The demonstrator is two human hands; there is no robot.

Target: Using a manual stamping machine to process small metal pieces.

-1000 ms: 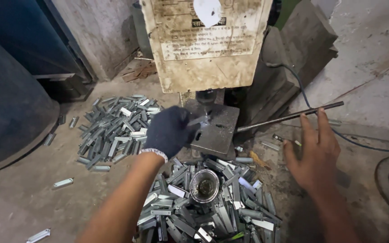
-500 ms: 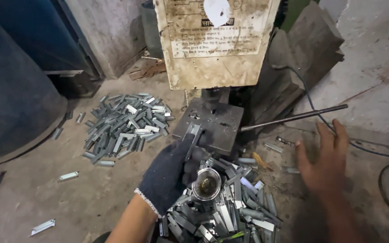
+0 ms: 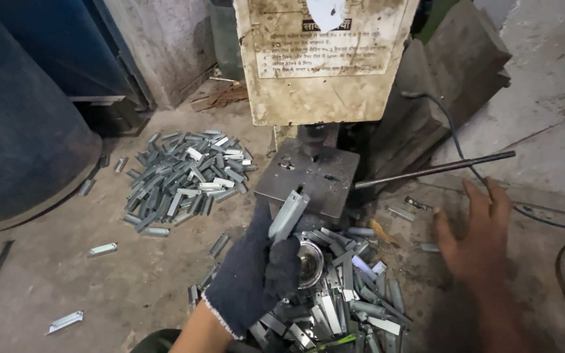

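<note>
Left hand (image 3: 256,274): in a dark knit glove, fingers curled shut around one flat grey metal strip (image 3: 288,216), which sticks up tilted past the fingertips toward the steel base plate (image 3: 308,180) of the press just beyond them.

Right hand (image 3: 475,235): bare, fingers spread wide and holding nothing, hovering palm down; its fingertips lie just below the long dark lever rod (image 3: 436,171), apart from it (a black cable (image 3: 465,157) crosses the rod farther out).

Near pile of metal strips (image 3: 348,294): heaped just right of and under the gloved fingers, between the two hands; a round metal cup (image 3: 308,263) sits in it, touching or nearly touching the glove's knuckles.

Far pile of metal strips (image 3: 184,176): on the concrete floor (image 3: 67,274), well to the left of the gloved fingers, with single strips scattered around it.

Press body (image 3: 325,59): a worn cream panel standing upright beyond the plate, far above both sets of fingers.

Blue drum (image 3: 21,131): far left edge.
</note>
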